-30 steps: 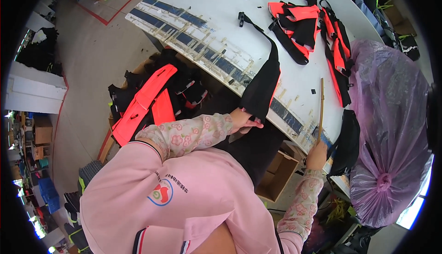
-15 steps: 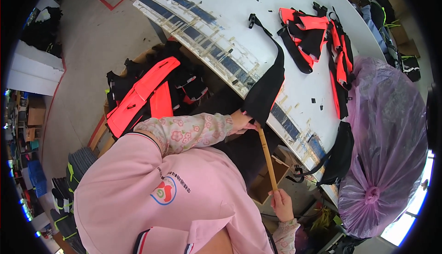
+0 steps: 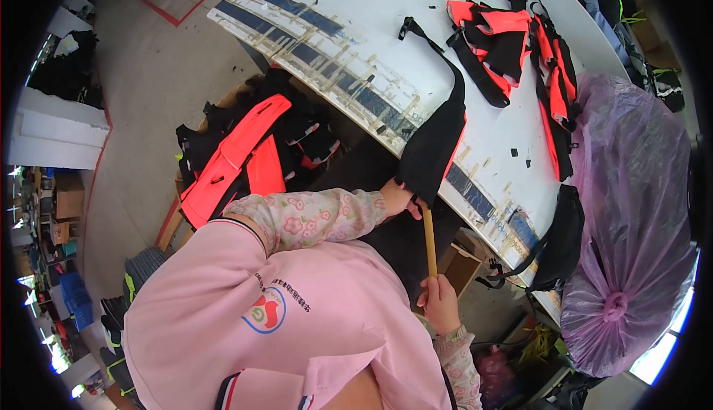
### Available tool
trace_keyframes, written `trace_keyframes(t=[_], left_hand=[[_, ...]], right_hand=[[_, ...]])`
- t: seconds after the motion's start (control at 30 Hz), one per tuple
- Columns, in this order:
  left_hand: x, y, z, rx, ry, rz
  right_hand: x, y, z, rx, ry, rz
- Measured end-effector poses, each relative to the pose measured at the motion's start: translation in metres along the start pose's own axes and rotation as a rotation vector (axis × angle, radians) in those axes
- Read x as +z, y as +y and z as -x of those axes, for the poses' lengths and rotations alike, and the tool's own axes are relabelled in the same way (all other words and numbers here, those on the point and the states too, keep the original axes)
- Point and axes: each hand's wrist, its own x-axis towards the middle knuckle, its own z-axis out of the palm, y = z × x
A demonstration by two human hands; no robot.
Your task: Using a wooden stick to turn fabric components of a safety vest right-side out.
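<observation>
A black padded belt (image 3: 433, 150) with an orange edge lies over the front edge of the table, its thin strap and buckle stretching away from me. My left hand (image 3: 398, 197) is closed on the belt's near end. A straight yellow-brown stick (image 3: 431, 243) runs down from there, its top hidden at the belt's end and my left fingers. Lower down, my right hand (image 3: 443, 304) grips the stick with fingers wrapped round it. Whether the stick sits inside the belt or behind it, I cannot tell.
The white table (image 3: 371, 9) has a worn, taped edge. Orange-and-black belts (image 3: 494, 38) lie on it, with a black pouch (image 3: 558, 243) at its right edge. A large purple plastic bag (image 3: 631, 209) stands at the right. Orange-and-black pieces (image 3: 236, 150) fill a box at the left.
My right hand has moved up toward my left hand, and less of the stick shows between them. My left hand keeps its hold on the belt. The view has shifted slightly.
</observation>
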Motion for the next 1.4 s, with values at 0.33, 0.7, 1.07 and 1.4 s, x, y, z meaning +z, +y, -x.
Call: trace_keyframes(t=[0.33, 0.7, 1.07, 1.4], left_hand=[[0.008, -0.027, -0.004, 0.034, 0.038, -0.12], [0.008, -0.037, -0.01, 0.082, 0.027, -0.108], [0.026, -0.019, -0.001, 0.173, 0.041, -0.091], [0.021, -0.028, -0.008, 0.224, 0.074, -0.188]], right_hand=[[0.035, -0.059, -0.07, 0.112, -0.022, -0.273], [0.033, -0.063, -0.065, 0.098, -0.305, -0.634], [0.042, -0.038, -0.037, 0.153, -0.031, -0.69], [0.059, -0.045, -0.105, 0.048, 0.096, -0.516]])
